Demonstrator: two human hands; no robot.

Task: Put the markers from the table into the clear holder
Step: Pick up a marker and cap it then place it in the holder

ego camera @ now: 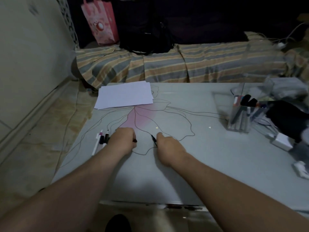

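Several markers [101, 140] lie side by side on the grey table [209, 153] at its left side. My left hand [124, 139] rests just to their right, fingers curled around a marker whose dark tip [135, 140] pokes out on the right. My right hand [168, 146] is in the table's middle, shut on a thin black marker [154, 140] that points up and left. The clear holder [240, 114] stands at the far right of the table with several markers inside, well away from both hands.
A stack of white paper [124, 95] lies at the table's back left. Dark clothing [287, 119] and a white box [282, 142] crowd the right edge beside the holder. A striped bed [184, 67] runs behind the table, with a pink bag [100, 20].
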